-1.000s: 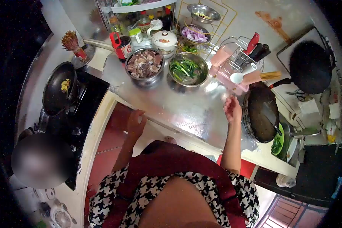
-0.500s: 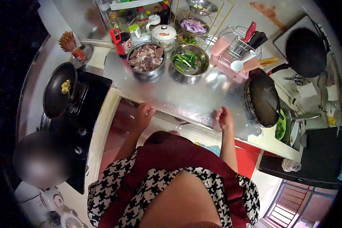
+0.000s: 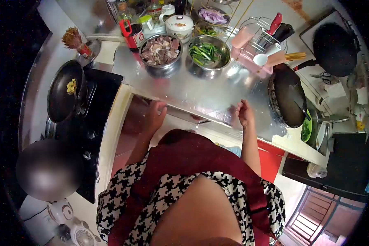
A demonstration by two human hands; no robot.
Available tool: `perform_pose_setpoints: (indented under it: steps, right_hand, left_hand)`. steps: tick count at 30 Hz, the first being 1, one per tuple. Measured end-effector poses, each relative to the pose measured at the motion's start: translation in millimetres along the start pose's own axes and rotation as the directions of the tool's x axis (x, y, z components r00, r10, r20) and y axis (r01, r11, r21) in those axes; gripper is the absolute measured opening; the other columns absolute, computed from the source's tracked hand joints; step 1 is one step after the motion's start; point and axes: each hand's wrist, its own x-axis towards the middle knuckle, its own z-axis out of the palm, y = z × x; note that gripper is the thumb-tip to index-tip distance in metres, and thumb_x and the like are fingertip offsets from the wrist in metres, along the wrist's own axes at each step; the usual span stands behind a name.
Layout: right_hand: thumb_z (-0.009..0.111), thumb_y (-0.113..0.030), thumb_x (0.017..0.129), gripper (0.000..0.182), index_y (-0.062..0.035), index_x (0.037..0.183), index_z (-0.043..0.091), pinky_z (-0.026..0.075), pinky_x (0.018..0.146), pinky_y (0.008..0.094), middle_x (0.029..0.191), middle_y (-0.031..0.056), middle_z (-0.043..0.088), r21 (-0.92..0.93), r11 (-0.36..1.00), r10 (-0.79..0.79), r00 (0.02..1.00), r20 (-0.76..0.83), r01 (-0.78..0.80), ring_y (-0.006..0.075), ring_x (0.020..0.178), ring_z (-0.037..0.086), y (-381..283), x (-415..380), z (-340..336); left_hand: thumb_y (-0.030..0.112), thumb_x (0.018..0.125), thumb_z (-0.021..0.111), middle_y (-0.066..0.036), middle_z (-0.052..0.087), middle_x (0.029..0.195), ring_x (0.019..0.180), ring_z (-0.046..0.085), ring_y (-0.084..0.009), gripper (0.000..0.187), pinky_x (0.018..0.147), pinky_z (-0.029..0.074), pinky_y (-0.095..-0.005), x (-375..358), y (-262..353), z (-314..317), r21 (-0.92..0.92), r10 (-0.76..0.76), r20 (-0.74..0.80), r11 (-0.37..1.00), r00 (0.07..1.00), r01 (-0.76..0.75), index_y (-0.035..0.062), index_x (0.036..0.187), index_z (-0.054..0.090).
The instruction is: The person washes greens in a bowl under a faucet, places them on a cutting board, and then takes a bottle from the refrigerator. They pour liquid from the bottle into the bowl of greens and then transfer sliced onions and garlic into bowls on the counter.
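My left hand (image 3: pixel 156 115) hangs at the front edge of the metal counter (image 3: pixel 178 92), its fingers loosely bent, with nothing visible in it. Over the counter's edge further right, my right hand (image 3: pixel 244 112) is held half curled, fingers apart and unfilled. Beyond them on the counter stand a steel pot of raw meat chunks (image 3: pixel 160 50) and a steel bowl of cut green vegetables (image 3: pixel 209 56). To the left, a black wok (image 3: pixel 55 96) with yellowish pieces (image 3: pixel 71 86) and a utensil in it sits on the stove, well apart from my left hand.
Behind the pot are a sauce bottle (image 3: pixel 134 40) and a white lidded jar (image 3: pixel 179 27). A pink knife and utensil holder (image 3: pixel 250 61) stands at the back right. A dark pan (image 3: pixel 289 98) lies right of my right hand. The black stove (image 3: pixel 98 94) borders the left.
The view has shifted slightly, so the counter items sit higher in it. Both hands stay at the counter's front edge, and neither has picked up anything.
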Motion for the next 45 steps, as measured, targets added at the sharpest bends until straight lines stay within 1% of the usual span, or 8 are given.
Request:
perform_pose_setpoints:
  steps: [14, 21, 25, 27, 29, 36, 40, 45]
  right_hand:
    - [0.047, -0.029, 0.090, 0.031, -0.0047, 0.109, 0.053, 0.047, 0.052, 0.0272, 0.079, 0.0043, 0.058, -0.160, 0.987, -0.005, 0.999, 0.036, 0.010, 0.0120, 0.061, 0.053, -13, 4, 13]
    - [0.047, -0.030, 0.090, 0.031, -0.0081, 0.108, 0.061, 0.046, 0.068, 0.0256, 0.091, 0.0028, 0.062, -0.645, 0.570, -0.141, 0.834, 0.534, 0.509, 0.0124, 0.078, 0.057, -77, 61, 132]
    - [0.053, -0.023, 0.087, 0.028, -0.0044, 0.106, 0.060, 0.044, 0.068, 0.0231, 0.084, 0.0015, 0.061, -0.748, 0.245, -0.008, 0.773, 0.634, 0.617, 0.0095, 0.074, 0.052, -51, 133, 185]
    - [0.055, -0.021, 0.083, 0.027, -0.0049, 0.104, 0.061, 0.045, 0.069, 0.0257, 0.088, 0.0059, 0.064, -0.652, -0.045, 0.080, 0.653, 0.753, 0.757, 0.0127, 0.075, 0.055, -20, 180, 189]
    - [0.056, -0.019, 0.080, 0.025, -0.0061, 0.101, 0.062, 0.046, 0.070, 0.0296, 0.091, 0.0116, 0.065, -0.717, -0.047, 0.168, 0.713, 0.681, 0.696, 0.0188, 0.077, 0.059, -19, 168, 213]
    - [0.050, -0.020, 0.082, 0.027, -0.0057, 0.100, 0.063, 0.047, 0.072, 0.0362, 0.090, 0.0186, 0.063, -0.646, -0.022, 0.300, 0.622, 0.724, 0.763, 0.0304, 0.081, 0.061, 5, 216, 210]
    - [0.043, -0.014, 0.082, 0.025, -0.0031, 0.096, 0.061, 0.047, 0.076, 0.0416, 0.093, 0.0228, 0.060, -0.582, -0.396, 0.238, 0.692, 0.682, 0.710, 0.0380, 0.088, 0.058, -17, 236, 210]
    - [0.046, -0.020, 0.080, 0.026, -0.0014, 0.092, 0.060, 0.046, 0.075, 0.0433, 0.092, 0.0248, 0.059, -0.586, -0.345, 0.186, 0.665, 0.723, 0.733, 0.0376, 0.086, 0.058, -32, 231, 207]
  left_hand:
    - [0.010, 0.075, 0.061, -0.011, 0.057, 0.088, 0.084, 0.056, -0.0271, 0.017, 0.075, 0.044, -0.0363, 3, -2, 3, -0.040, -0.028, 0.100, 0.999, 0.995, 0.033, 0.0031, 0.090, 0.056]
    - [0.013, 0.079, 0.058, -0.011, 0.059, 0.091, 0.083, 0.059, -0.0234, 0.020, 0.074, 0.047, -0.0325, 45, 9, 42, -0.140, -0.261, 0.226, 0.945, 0.939, 0.297, 0.0015, 0.096, 0.055]
    - [0.021, 0.084, 0.057, -0.013, 0.057, 0.097, 0.087, 0.061, -0.0235, 0.032, 0.072, 0.049, -0.0335, 109, 32, 80, -0.613, -0.444, 0.480, 0.446, 0.756, 0.652, 0.0004, 0.107, 0.049]
    - [0.024, 0.086, 0.055, -0.015, 0.056, 0.100, 0.089, 0.061, -0.0248, 0.036, 0.071, 0.051, -0.0362, 138, 30, 101, -0.664, -0.496, 0.544, 0.238, 0.677, 0.709, 0.0001, 0.111, 0.045]
    - [0.026, 0.087, 0.054, -0.017, 0.055, 0.102, 0.091, 0.061, -0.0267, 0.039, 0.069, 0.052, -0.0393, 162, 18, 124, -0.664, -0.541, 0.575, 0.129, 0.614, 0.736, -0.0003, 0.113, 0.043]
    - [0.020, 0.087, 0.046, -0.019, 0.059, 0.080, 0.060, 0.063, -0.0290, 0.027, 0.050, 0.055, -0.0383, 190, 20, 173, -0.669, -0.641, 0.396, 0.290, 0.658, 0.685, 0.0003, 0.104, 0.040]
    - [0.013, 0.086, 0.041, -0.019, 0.058, 0.071, 0.053, 0.062, -0.0276, 0.020, 0.046, 0.055, -0.0377, 196, 21, 173, -0.619, -0.687, 0.350, 0.341, 0.636, 0.708, 0.0008, 0.101, 0.039]
    - [0.014, 0.085, 0.042, -0.018, 0.059, 0.072, 0.050, 0.061, -0.0246, 0.020, 0.044, 0.053, -0.0368, 187, 33, 170, -0.654, -0.729, 0.331, 0.281, 0.599, 0.703, 0.0023, 0.102, 0.040]
